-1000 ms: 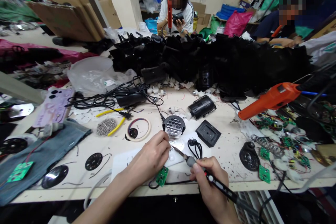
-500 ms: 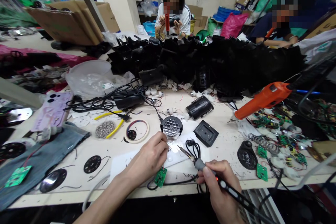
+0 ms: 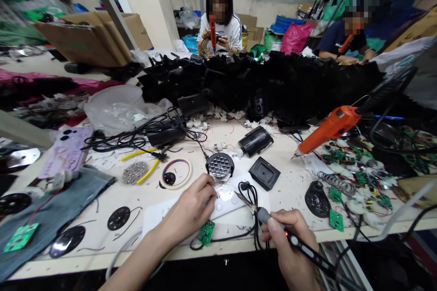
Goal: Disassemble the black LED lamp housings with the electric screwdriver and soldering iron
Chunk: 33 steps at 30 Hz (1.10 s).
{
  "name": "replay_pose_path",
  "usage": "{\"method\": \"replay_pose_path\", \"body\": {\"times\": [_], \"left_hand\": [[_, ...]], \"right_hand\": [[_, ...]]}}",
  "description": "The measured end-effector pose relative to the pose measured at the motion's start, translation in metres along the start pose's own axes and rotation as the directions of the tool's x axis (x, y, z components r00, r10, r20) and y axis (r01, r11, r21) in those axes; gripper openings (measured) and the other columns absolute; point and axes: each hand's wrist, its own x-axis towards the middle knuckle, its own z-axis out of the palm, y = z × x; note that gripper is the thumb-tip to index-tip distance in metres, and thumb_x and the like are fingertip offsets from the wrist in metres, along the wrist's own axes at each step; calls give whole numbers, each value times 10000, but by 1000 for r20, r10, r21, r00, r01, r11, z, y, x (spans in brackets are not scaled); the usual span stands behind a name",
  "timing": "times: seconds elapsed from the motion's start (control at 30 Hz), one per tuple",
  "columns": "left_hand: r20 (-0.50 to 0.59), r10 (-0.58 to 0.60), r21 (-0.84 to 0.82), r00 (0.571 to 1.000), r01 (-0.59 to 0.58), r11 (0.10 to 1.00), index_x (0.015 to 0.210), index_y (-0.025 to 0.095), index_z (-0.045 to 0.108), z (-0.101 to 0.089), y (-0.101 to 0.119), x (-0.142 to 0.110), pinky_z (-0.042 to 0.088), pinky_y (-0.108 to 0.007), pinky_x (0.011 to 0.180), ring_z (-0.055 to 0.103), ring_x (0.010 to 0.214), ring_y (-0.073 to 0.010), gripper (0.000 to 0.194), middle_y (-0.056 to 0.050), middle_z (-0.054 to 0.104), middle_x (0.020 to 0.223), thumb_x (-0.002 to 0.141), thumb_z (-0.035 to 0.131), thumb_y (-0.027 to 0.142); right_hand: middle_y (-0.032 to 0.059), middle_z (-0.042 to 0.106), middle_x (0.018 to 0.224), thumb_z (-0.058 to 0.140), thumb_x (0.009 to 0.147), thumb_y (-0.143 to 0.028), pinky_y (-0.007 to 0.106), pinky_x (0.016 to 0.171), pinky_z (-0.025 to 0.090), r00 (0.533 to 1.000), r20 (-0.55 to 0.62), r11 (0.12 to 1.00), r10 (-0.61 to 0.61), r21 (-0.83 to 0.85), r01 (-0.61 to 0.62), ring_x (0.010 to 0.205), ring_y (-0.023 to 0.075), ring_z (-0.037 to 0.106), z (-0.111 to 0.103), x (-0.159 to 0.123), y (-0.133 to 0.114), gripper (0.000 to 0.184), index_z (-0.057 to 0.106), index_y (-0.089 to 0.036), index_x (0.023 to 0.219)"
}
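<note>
In my right hand point(image 3: 295, 241) is a soldering iron point(image 3: 262, 214), gripped like a pen, its tip pointing up and left over a white plate point(image 3: 225, 207). My left hand point(image 3: 194, 202) is closed in a pinch just below a round black part with a silver honeycomb face point(image 3: 220, 166). What its fingertips hold is hidden. A green circuit board point(image 3: 206, 233) hangs by the table edge under the left hand, with a black cable leading from it. Looped black cord point(image 3: 251, 193) lies behind the iron's tip. To the right sits a black rectangular housing point(image 3: 264, 173).
An orange electric screwdriver point(image 3: 327, 129) hangs at right above scattered circuit boards point(image 3: 336, 220) and a spring point(image 3: 336, 184). Screws point(image 3: 135, 173), a tape roll point(image 3: 175, 173) and yellow-handled pliers point(image 3: 148, 177) lie left. Black housings point(image 3: 259, 82) are heaped behind; two people work beyond.
The iron's tip has shifted slightly right, away from the left fingertips. My left hand keeps its pinch by the honeycomb part. The whole view has moved a little.
</note>
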Motion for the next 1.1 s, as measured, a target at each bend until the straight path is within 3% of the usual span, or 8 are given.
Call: {"method": "replay_pose_path", "body": {"times": [0.13,0.27,0.37,0.47,0.7,0.93,1.03,1.1], "left_hand": [[-6,22,16,1000,-22,1000,858,189,565,3,-4,-3,527,-289,786,600,901,-174,173,-81,538,1019,924,408,158],[-52,75,61,996,-72,996,893,215,589,6,-12,-5,530,-277,769,614,891,-175,149,-63,567,1007,913,444,183],[-101,130,64,986,-124,990,886,227,600,8,-18,-4,532,-256,729,631,851,-166,134,-50,575,978,912,469,225],[-123,151,61,981,-145,988,873,228,603,9,-19,-3,528,-246,710,637,839,-159,132,-47,569,965,914,478,238],[-99,59,25,993,-57,998,862,201,601,8,-11,-6,524,-256,747,628,861,-154,183,-62,557,988,934,432,213],[-56,-42,-13,998,42,999,874,186,615,6,-5,-10,521,-266,788,627,886,-161,184,-69,562,1007,938,446,222],[-81,-15,-31,997,12,999,897,182,622,6,-4,-10,516,-251,784,627,884,-157,169,-68,571,1001,937,461,217],[-127,18,-29,992,-22,999,913,178,620,4,-2,-9,512,-242,772,624,869,-152,163,-64,583,972,938,461,202]], "right_hand": [[-25,634,583,610,858,-291,222,443,504,995,-12,995,-98,-35,97,452,125,622,-11,7,1,93,623,-208,820],[-34,623,533,645,826,-241,226,465,502,946,-184,952,-266,-206,228,449,125,616,-57,29,-7,118,615,-196,722],[-47,604,543,697,765,-246,229,391,454,792,-538,953,-289,-236,187,388,118,569,-102,41,-20,158,583,-184,673],[-53,578,538,731,709,-278,235,357,417,650,-695,949,-306,-279,148,380,118,539,-133,49,-28,197,568,-189,641],[-24,594,502,715,720,-441,271,486,458,830,-514,862,-217,-500,-84,421,144,571,-131,76,-8,283,595,-194,650],[18,668,541,789,565,-569,341,507,547,862,-409,817,299,-356,-453,501,251,670,-121,67,37,526,606,-174,860],[59,692,620,683,692,-589,330,531,551,931,-114,833,347,-418,-362,544,234,675,-101,44,49,410,641,-186,756],[79,703,806,553,851,-489,316,650,558,978,118,891,171,-442,-103,686,208,684,-76,34,47,324,688,-194,861]]}}
